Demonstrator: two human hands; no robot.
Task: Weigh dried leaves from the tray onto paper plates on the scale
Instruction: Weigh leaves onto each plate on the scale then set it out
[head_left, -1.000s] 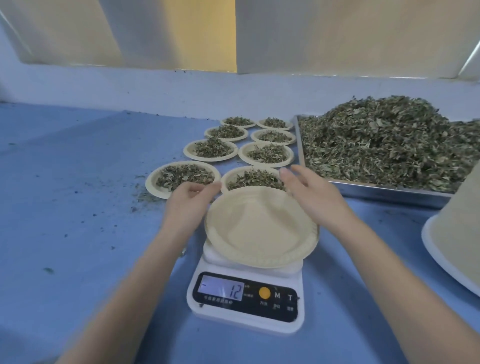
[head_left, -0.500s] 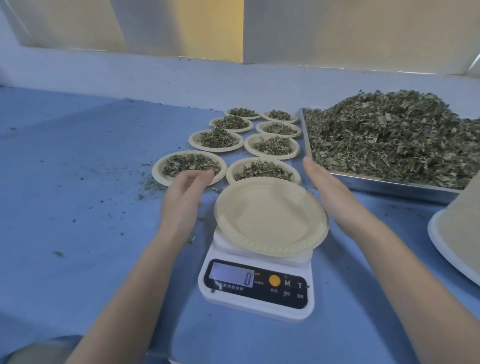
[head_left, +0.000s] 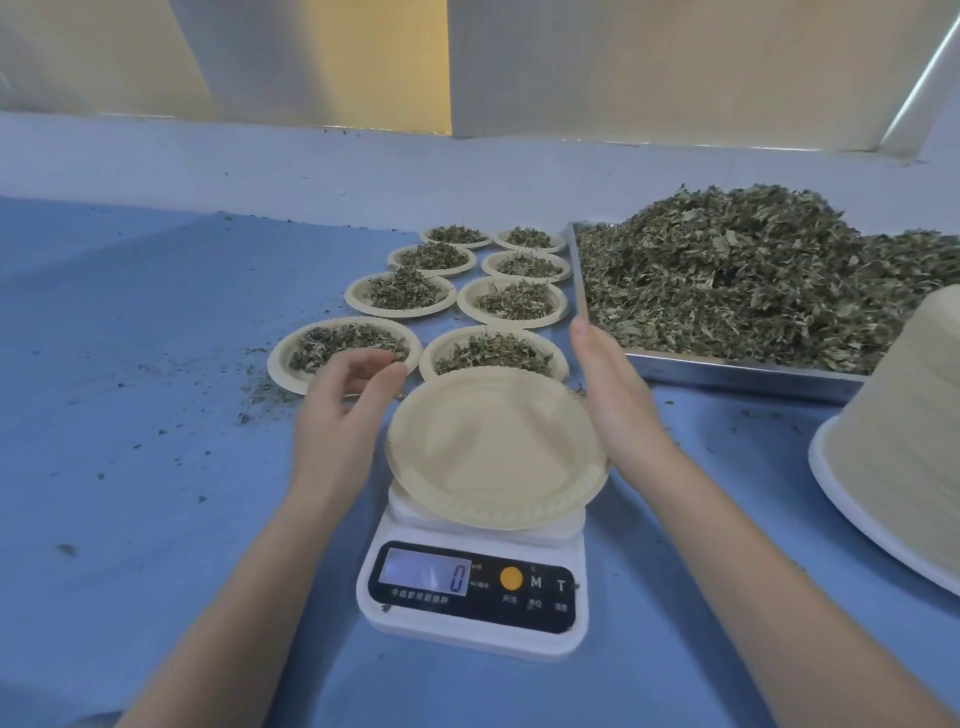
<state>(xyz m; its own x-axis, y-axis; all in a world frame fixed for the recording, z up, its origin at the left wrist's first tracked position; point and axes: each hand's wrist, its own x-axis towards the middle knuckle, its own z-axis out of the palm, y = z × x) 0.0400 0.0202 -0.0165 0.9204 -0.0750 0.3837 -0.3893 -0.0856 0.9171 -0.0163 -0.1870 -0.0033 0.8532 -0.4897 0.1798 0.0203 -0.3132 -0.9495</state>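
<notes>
Crumbled leaf flecks speckle the smooth blue counter (head_left: 130, 364) at the left. The left hand (head_left: 340, 415) hovers loosely curled and open, holding nothing, just left of a round, ridge-rimmed paper plate (head_left: 493, 447) sitting bare on the white plastic scale (head_left: 475, 587), whose display reads 0. Behind stand eight filled plates (head_left: 511, 301) in two rows. The right hand (head_left: 618, 405), flat and open, touches the plate's right rim. Farther right, a shiny metal tray (head_left: 727, 371) heaps with flaky dried leaves (head_left: 753, 270); a tall plate stack (head_left: 914, 441) stands beside.

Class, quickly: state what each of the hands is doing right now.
Left hand: open, fingers loosely curled, holding nothing.
Right hand: open and flat, holding nothing, beside the empty plate.
</notes>
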